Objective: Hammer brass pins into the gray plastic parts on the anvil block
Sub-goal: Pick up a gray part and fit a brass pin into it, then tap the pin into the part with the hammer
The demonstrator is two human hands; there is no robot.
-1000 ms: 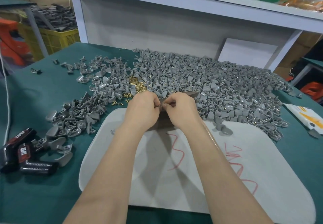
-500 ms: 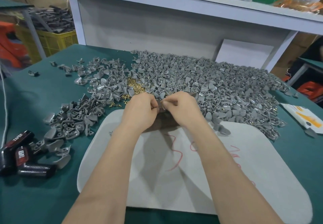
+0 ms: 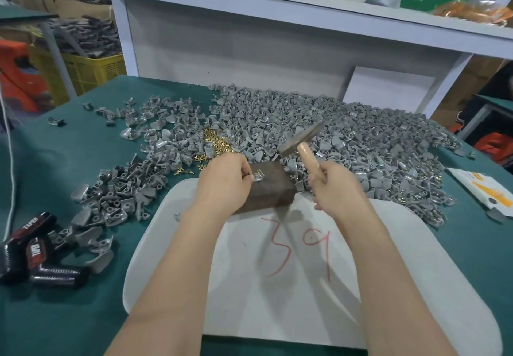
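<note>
A second ago both hands met over the anvil block (image 3: pixel 270 191), fitting something small. Now they have parted: the left hand (image 3: pixel 223 185) alone pinches a gray plastic part (image 3: pixel 257 177) flat on the block's top, while the right hand (image 3: pixel 337 191) grips a hammer (image 3: pixel 301 137), its head raised over the far right of the block. The pin looks set, so a strike seems due, close to the left fingertips. Loose brass pins (image 3: pixel 215 144) lie far left on the desk (image 3: pixel 69 314).

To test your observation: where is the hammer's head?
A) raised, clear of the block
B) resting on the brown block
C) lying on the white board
A: the right hand grips the handle, with the hammer head raised beyond the block.
</note>
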